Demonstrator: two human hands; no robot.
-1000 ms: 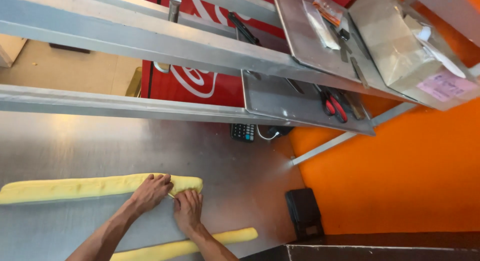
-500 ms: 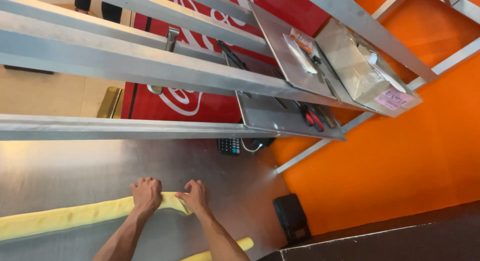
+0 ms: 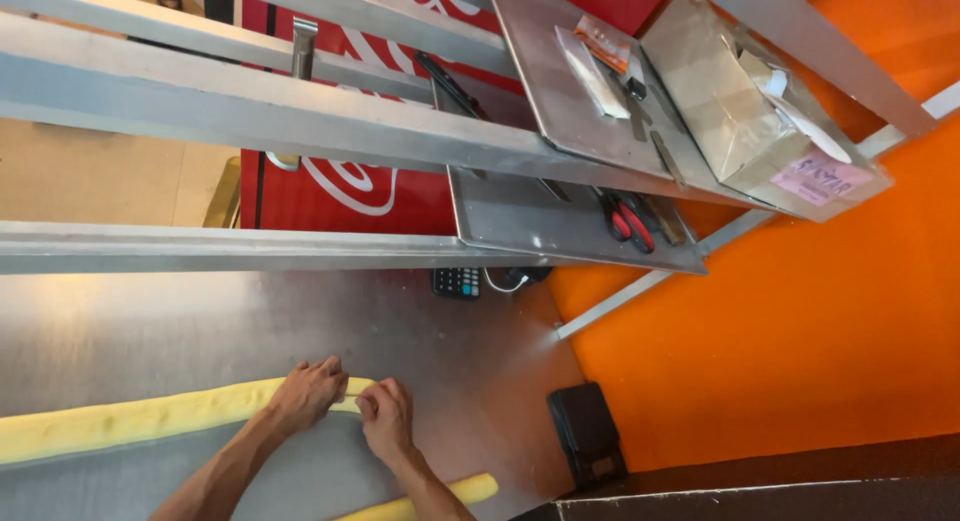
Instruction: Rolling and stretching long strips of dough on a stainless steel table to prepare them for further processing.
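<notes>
I have both hands down at the near end of a long yellow dough rope (image 3: 130, 421), and each grip is pinched shut on it: my left hand (image 3: 308, 393) lies over the top of the rope with the fingers curled down across it, and my right hand (image 3: 385, 416) presses its fingertips into the very tip, just beside the left, the two nearly touching. The rope itself runs away from my hands toward the left edge of the view, flat on the steel surface (image 3: 200, 321), with shallow dents along its length. By my reading the rolling of this piece is mostly done, since it lies long and fairly even, and what remains is shaping or closing off the end under my fingers. A second dough rope (image 3: 440, 496) lies near my right forearm at the bottom edge, apart from the first and untouched. Farther out on the surface I see a small calculator (image 3: 456, 282) by the back rail and a dark box (image 3: 587, 436) against the orange wall (image 3: 800, 341). Above hang steel trays (image 3: 560, 216); one carries red-handled scissors (image 3: 628, 221), another a foil-wrapped box (image 3: 740, 111).
</notes>
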